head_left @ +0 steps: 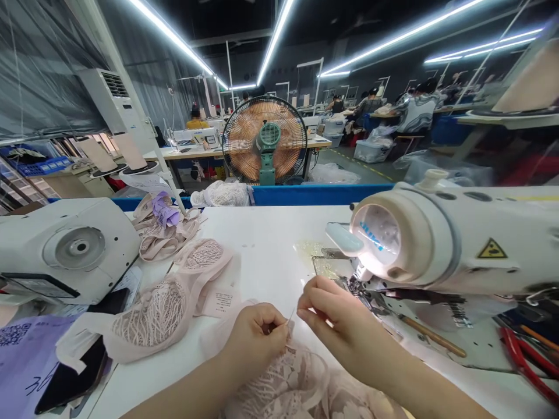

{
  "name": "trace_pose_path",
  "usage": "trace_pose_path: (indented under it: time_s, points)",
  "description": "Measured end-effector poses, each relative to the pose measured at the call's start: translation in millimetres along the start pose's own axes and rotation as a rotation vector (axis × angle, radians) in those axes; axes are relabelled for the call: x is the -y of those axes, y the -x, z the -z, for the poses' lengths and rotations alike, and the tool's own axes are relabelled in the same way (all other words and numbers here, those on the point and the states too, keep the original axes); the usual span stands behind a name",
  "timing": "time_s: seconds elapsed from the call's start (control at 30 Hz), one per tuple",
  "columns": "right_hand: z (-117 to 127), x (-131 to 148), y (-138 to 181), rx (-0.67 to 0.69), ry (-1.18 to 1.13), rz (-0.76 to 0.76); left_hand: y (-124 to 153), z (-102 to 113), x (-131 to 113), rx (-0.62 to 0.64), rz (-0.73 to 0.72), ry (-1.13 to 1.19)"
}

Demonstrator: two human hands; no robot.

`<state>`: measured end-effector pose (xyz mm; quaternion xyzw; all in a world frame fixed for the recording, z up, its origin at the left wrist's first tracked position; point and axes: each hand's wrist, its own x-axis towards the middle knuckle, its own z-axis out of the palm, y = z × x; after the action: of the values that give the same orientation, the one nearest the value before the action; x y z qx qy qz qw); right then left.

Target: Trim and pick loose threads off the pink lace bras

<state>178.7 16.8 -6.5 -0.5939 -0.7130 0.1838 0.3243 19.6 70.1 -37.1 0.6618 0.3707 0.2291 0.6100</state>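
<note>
A pale pink lace bra (283, 381) lies bunched at the table's front edge, partly under my forearms. My left hand (257, 334) is closed in a pinch on its edge, thumb against the curled forefinger. Just to the right, my right hand (343, 329) has its thumb and fingers drawn together at the needle side of a white sewing machine (419, 238). A fine pale strand shows between the two hands; whether the right fingertips grip it is too small to tell. Another lace bra (151, 314) is spread out to the left.
A second machine head (72, 250), a dark phone (74, 372) and a purple paper (26, 361) are on the left. Straps with a purple tie (166, 209) lie behind. Red-handled scissors (519, 355) and a wooden-handled tool (432, 336) rest at right. A large fan (265, 139) stands beyond.
</note>
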Motion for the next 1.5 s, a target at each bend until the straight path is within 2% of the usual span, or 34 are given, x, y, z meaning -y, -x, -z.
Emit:
trace_pose_path:
  time_s: [0.17, 0.3, 0.37, 0.53, 0.67, 0.77, 0.9, 1.03, 1.1, 1.17, 1.23, 1.33, 1.43, 1.5]
  points:
    - [-4.2, -3.5, -2.2, -0.038, 0.042, -0.012, 0.3, 2.3, -1.9, -0.001, -0.085, 0.03]
    - [-5.0, 2.0, 8.2, -0.071, 0.086, 0.09, -0.7, 3.3, -3.7, -0.061, -0.056, 0.008]
    - [-3.6, 7.7, 6.6, -0.081, 0.15, 0.135, 0.5, 2.8, -5.3, -0.056, -0.091, -0.023]
    - [0.0, 10.0, -7.6, -0.141, 0.221, 0.082, 4.1, 3.8, -9.0, -0.059, -0.211, -0.041]
    - [-8.4, 7.3, 2.6, -0.167, 0.223, 0.172, 2.7, 5.9, -9.9, -0.127, -0.143, 0.065]
    - [-22.6, 7.2, 12.3, -0.167, 0.284, 0.331, 1.3, 5.3, -9.6, -0.118, -0.061, 0.222]
    - [-41.1, 6.3, 9.0, -0.266, 0.34, 0.523, 0.8, 3.8, -8.8, -0.107, -0.013, 0.388]
    - [-48.7, 3.7, 2.3, -0.3, 0.354, 0.547, -0.3, 3.6, -5.5, -0.061, 0.055, 0.583]
    - [-45.2, 3.5, 3.7, -0.279, 0.347, 0.522, -1.0, 3.8, -3.2, -0.072, 0.058, 0.601]
    - [-34.7, 4.3, 7.4, -0.175, 0.283, 0.448, -1.4, 3.9, -2.0, -0.09, 0.048, 0.551]
    - [-19.3, 4.8, 10.4, -0.033, 0.162, 0.32, -1.5, 4.0, -2.7, -0.11, 0.032, 0.478]
    - [-1.6, 1.9, 8.6, 0.04, -0.026, 0.076, -1.0, 4.0, -6.3, -0.13, 0.016, 0.396]
    - [-4.7, -3.9, 0.6, 0.099, -0.261, -0.201, -0.1, 3.5, -9.7, -0.122, -0.022, 0.301]
    - [-14.9, -5.9, -4.2, 0.117, -0.49, -0.324, 0.5, 3.0, -10.8, -0.126, -0.076, 0.211]
